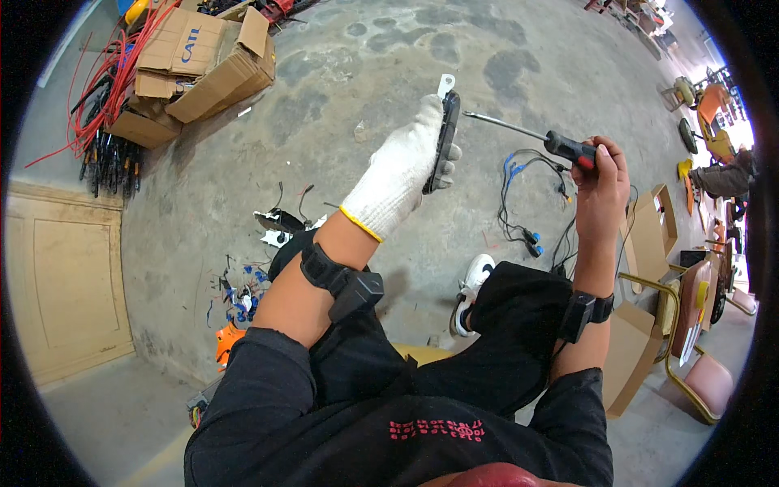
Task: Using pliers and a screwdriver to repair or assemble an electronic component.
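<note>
Your gloved left hand (pixel 412 152) is gripping a black part (pixel 443 146) with a pale tab (pixel 446 84). Your right hand (pixel 602 174) is holding a screwdriver (pixel 558 145), its tip (pixel 468 114) seemingly standing just off the part; work done or left is not showing. Cables (pixel 532 240) are lying below.

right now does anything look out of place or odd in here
Hand protection looks mismatched: left hand wears a white glove, right hand, holding a screwdriver, is bare. Blue and white scraps lie scattered on the floor.
</note>
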{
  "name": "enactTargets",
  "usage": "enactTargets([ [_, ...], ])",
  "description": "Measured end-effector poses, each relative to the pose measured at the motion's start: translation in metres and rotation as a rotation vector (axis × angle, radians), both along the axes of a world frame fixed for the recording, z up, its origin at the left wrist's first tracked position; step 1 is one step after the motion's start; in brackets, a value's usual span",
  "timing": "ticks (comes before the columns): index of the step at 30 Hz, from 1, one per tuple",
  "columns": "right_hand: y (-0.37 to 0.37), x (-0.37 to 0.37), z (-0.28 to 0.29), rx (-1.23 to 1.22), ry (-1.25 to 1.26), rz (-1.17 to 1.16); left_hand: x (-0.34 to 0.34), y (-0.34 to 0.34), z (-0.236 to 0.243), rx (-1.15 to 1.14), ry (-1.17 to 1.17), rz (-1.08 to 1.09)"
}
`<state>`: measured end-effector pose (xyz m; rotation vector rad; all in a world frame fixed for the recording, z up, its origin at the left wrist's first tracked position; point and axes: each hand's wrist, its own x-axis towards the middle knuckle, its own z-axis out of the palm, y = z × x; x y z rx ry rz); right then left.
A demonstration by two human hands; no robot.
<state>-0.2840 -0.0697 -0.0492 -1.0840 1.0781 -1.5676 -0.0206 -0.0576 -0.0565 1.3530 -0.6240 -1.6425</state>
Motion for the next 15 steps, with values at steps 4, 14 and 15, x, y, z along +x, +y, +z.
enactTargets([
  [4, -0.001, -0.006, -0.004, 0.029, -0.001, -0.072, 0.001, 0.001, -0.006, 0.013, 0.08, -0.031],
  [14, -0.048, -0.039, -0.078, 0.338, 0.06, -0.15, 0.03, 0.001, -0.007, -0.067, -0.088, 0.13],
  [15, -0.055, -0.067, -0.102, 0.424, 0.196, -0.141, 0.025, -0.002, -0.011, -0.067, -0.055, 0.108],
])
